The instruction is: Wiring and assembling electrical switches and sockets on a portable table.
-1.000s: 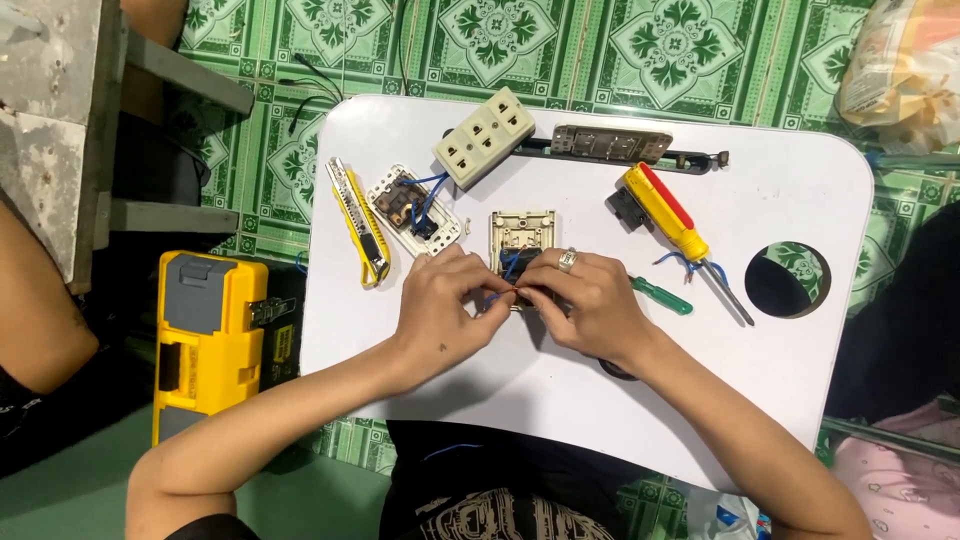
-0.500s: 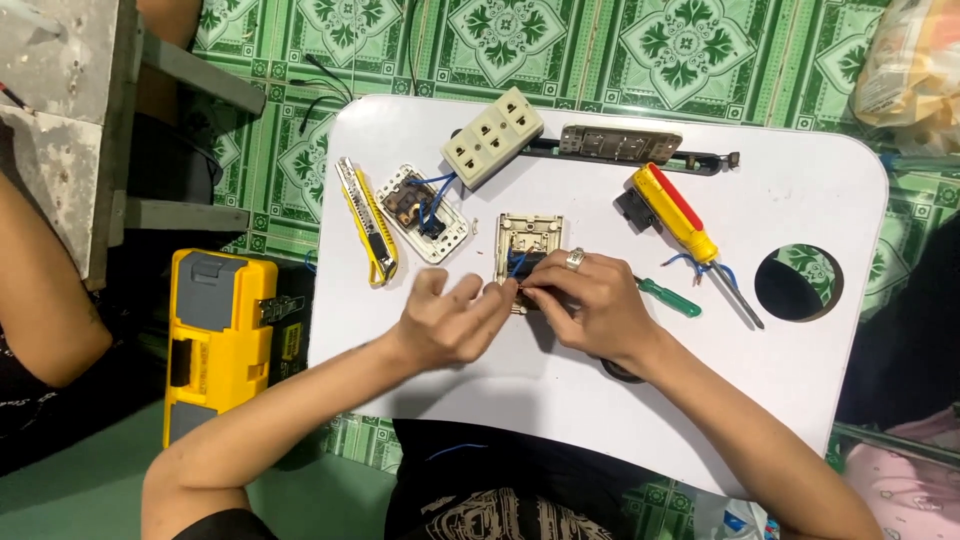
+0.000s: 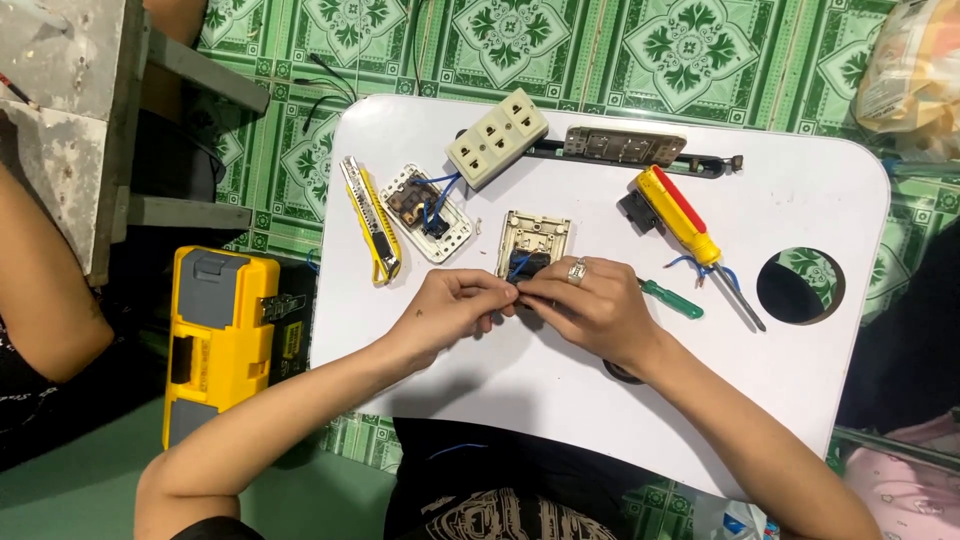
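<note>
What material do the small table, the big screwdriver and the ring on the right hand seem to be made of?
Table: probably plastic or laminated board; its white surface is smooth and matte with rounded corners.
Big screwdriver: glossy yellow and red handle, likely plastic; thin grey shaft looks like metal.
Ring on the right hand: silvery and shiny, apparently metal.
</note>
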